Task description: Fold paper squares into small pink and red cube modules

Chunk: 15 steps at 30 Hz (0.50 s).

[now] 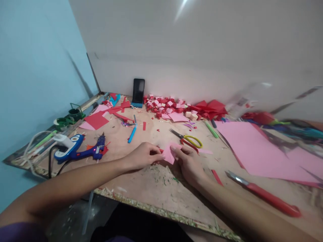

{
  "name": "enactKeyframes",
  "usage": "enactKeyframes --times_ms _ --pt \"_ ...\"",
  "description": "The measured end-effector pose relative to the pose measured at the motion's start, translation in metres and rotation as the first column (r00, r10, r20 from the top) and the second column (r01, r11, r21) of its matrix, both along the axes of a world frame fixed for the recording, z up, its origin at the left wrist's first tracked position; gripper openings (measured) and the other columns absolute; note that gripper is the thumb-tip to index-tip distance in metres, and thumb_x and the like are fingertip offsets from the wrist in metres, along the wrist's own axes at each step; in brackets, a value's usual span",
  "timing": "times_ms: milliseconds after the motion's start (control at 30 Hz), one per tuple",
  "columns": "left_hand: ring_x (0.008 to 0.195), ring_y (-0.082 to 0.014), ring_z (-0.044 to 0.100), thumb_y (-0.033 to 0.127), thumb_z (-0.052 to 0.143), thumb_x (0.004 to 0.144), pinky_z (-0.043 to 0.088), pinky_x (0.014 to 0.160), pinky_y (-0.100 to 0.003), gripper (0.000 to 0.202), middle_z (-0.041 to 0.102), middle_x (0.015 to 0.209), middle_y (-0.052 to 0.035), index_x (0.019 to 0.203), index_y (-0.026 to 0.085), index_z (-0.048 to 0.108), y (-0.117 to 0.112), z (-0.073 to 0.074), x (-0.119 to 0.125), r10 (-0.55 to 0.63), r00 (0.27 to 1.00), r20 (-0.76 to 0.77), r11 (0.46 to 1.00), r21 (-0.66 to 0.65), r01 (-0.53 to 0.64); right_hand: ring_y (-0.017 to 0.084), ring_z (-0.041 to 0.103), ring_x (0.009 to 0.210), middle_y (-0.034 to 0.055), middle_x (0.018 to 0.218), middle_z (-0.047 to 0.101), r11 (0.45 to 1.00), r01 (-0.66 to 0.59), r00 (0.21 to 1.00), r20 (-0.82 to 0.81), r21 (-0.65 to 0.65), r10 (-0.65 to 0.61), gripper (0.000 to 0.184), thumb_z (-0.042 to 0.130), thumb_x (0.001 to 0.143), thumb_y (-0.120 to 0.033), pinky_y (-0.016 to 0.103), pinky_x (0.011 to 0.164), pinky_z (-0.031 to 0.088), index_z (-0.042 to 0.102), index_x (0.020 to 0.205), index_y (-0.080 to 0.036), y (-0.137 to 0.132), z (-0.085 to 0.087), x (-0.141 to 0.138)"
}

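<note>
Both my hands meet at the middle of the wooden table [151,185], pinching a small pink paper piece [169,154]. My left hand [142,156] grips its left edge with closed fingers; a bit of red shows under them. My right hand [188,163] holds the paper's right side between thumb and fingers. Just beyond the paper lie scissors with red and yellow handles [188,139].
A blue glue gun [83,151] and a white plug lie at the left. A red-handled knife [264,196] rests at the right by large pink sheets [252,151]. A pile of red and pink paper bits [171,107] and a phone [138,91] stand against the wall.
</note>
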<state>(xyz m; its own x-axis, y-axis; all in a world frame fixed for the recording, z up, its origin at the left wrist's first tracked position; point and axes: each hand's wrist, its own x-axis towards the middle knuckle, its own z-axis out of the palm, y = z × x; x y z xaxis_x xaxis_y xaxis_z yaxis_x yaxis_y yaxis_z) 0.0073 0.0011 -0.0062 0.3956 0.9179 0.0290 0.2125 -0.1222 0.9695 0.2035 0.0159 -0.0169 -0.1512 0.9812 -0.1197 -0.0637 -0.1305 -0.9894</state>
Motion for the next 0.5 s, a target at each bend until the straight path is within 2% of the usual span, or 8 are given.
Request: enactKeyframes --times_ms 133,400,500 --pt "0.056 -0.0121 0.052 0.027 0.06 0.087 0.04 0.056 -0.024 0.026 0.059 0.061 -0.0011 0.065 0.014 0.064 -0.002 -0.003 0.0 -0.004 1.0 0.011 0.999 -0.041 0.004 0.011 0.044 0.045 -0.0015 0.054 0.052 1.0 0.006 1.0 -0.002 0.01 -0.006 0.038 0.08 0.078 -0.046 0.025 0.041 0.031 0.06 0.066 -0.017 -0.001 -0.002 0.0" --pt "0.053 -0.0105 0.05 0.033 0.061 0.086 0.035 0.053 -0.023 0.033 0.057 0.057 0.0006 0.06 0.014 0.062 0.001 -0.003 -0.001 -0.026 0.999 0.02 0.998 -0.061 0.028 0.012 0.044 0.05 0.0011 0.057 0.057 0.998 0.02 0.999 0.044 0.054 -0.022 0.032 0.076 0.077 -0.042 0.025 0.044 0.03 0.063 0.064 -0.015 0.0 0.0 -0.005" --pt "0.054 -0.0109 0.05 0.033 0.063 0.085 0.036 0.054 -0.023 0.03 0.055 0.055 0.0016 0.062 0.014 0.063 0.005 -0.004 -0.001 0.035 0.999 0.032 0.998 -0.044 -0.033 0.012 0.042 0.05 -0.0001 0.056 0.054 0.999 0.016 0.998 0.055 0.052 -0.019 0.032 0.075 0.077 -0.043 0.025 0.044 0.031 0.063 0.065 -0.017 0.002 0.003 -0.011"
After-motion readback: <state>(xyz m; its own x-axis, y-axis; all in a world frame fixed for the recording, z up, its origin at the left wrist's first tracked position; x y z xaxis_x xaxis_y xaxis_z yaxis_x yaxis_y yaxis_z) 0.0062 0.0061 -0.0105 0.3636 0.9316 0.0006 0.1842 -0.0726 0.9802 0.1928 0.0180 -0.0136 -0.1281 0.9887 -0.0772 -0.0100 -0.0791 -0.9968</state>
